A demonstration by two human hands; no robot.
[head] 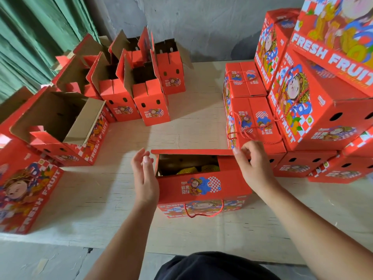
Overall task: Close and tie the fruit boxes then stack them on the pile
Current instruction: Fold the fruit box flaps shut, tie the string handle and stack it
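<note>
Between the hands: fruit box (201,186), far flap (191,152) half-shut, pinched by right hand (252,164) for folding; left hand (144,174) open-fingered alongside, steadying.

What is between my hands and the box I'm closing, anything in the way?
Nothing visible. The left hand hovers open beside the half-open box, and the right hand already has its fingers at the far flap.

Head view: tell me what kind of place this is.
Probably a fruit packing room or storeroom. A pile of closed red "Fresh Fruit" boxes stands on the right, open boxes wait on the left, and all sit on a plain wooden bench against a bare concrete wall.
</note>
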